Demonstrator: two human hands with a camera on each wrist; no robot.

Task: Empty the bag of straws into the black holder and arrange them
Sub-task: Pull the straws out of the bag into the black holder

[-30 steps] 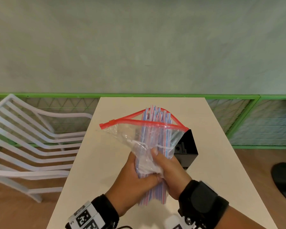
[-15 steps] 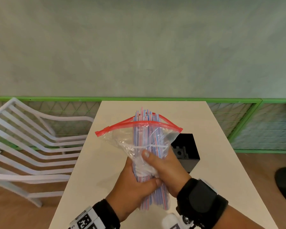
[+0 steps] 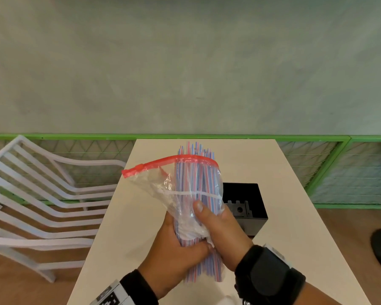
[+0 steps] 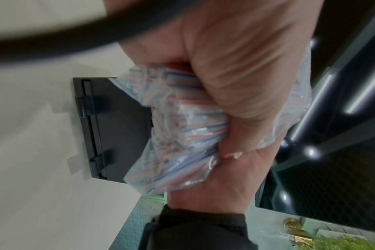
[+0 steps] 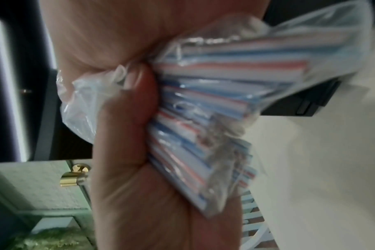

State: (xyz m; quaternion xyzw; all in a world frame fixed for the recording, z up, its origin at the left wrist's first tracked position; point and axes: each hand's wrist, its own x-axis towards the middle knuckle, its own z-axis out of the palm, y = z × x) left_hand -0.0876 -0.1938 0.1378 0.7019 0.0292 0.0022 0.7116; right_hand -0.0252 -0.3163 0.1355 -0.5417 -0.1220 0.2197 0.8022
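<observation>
Both hands clench the bundle through the plastic: the left hand [image 3: 176, 249] wraps the lower part of the bag [image 3: 161, 186], and the right hand [image 3: 220, 232] curls round it just above, thumb pressed on the film. The straws [image 3: 194, 172] stand upright, tips poking past the open red zip, held above the table [image 3: 273, 172] just beside the black holder [image 3: 251, 194], which looks empty. A looser squeeze, or tipping too soon, could spill straws onto the table, missing the holder.

One clear bag [image 3: 163, 190] with a red zip strip; one black holder [image 3: 249, 201]; one white chair [image 3: 42, 194]; one tabletop [image 3: 295, 216]. Two hands: left [image 3: 176, 254], right [image 3: 224, 234]. Striped straws [image 3: 196, 172]: many, too tightly bundled to count.
</observation>
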